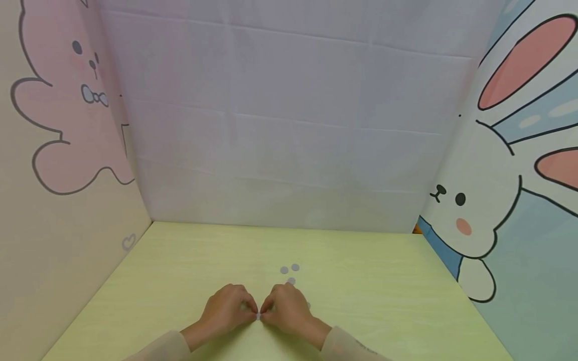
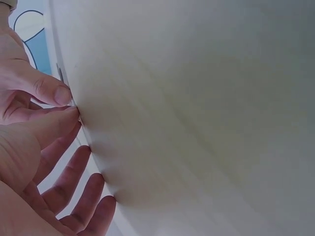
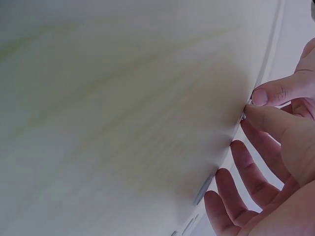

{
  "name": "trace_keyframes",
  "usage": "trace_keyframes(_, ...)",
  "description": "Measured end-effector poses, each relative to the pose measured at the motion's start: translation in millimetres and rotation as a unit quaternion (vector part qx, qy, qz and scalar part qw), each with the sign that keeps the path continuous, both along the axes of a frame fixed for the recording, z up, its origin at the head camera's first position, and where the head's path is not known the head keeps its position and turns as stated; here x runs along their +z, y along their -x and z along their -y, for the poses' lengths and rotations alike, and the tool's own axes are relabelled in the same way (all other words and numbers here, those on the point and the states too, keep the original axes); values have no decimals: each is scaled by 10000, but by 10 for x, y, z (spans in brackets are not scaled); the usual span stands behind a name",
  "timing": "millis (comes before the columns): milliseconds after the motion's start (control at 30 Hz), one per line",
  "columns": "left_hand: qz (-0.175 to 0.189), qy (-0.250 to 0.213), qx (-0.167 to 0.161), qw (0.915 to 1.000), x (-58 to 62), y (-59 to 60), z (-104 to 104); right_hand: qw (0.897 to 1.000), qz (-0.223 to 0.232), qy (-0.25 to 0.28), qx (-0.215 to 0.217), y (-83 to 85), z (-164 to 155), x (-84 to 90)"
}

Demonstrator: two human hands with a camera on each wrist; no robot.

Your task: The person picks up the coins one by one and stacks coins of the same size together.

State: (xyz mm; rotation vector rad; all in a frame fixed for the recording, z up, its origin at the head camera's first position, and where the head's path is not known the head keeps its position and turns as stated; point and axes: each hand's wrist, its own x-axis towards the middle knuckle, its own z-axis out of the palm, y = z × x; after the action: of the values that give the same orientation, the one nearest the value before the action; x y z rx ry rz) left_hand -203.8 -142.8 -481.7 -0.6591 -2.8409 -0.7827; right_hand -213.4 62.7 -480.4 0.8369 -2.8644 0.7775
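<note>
Both hands meet low on the yellow-green tabletop, fingertips close to its surface. Between them is a small flat grey disc [image 1: 258, 316], mostly hidden by the fingers. The left hand [image 1: 229, 309] pinches it from the left with thumb and index finger. From the right, the right hand [image 1: 288, 309] pinches it the same way, the two thumbs nearly touching. In the left wrist view the left hand's other fingers [image 2: 74, 182] are spread with their tips at the tabletop. Another grey disc [image 3: 205, 187] lies by the right hand's outer fingertips in the right wrist view.
Beyond the right hand lie two grey discs, one left [image 1: 284, 269] and one right [image 1: 295, 267], plus a third disc [image 1: 291, 281] nearer the knuckles. Another disc [image 1: 309, 305] peeks out beside the right hand. A white sheet [image 1: 289, 125] and printed side panels [image 1: 533, 240] enclose the tabletop [image 1: 203, 250].
</note>
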Motion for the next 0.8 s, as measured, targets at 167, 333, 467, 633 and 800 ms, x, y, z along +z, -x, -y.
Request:
trace_keyframes(167, 10, 14, 6, 10000, -34, -15, 29, 9999, -60, -89, 26, -14, 18, -25)
trace_keyframes(333, -3, -16, 14, 10000, -64, -37, 56, 9998, -83, -154, 79, -31, 37, -40)
trace_keyframes(467, 18, -51, 8, 10000, -91, -49, 74, 9997, -130, -202, 74, -47, 53, -53)
trace_keyframes(633, 101, -35, 17, 9999, -123, -57, 99, 9996, -150, -243, 90, -63, 77, -76)
trace_keyframes(800, 182, -42, 82, 9998, -143, -83, 125, 9993, -206, -278, 141, -69, 108, -97)
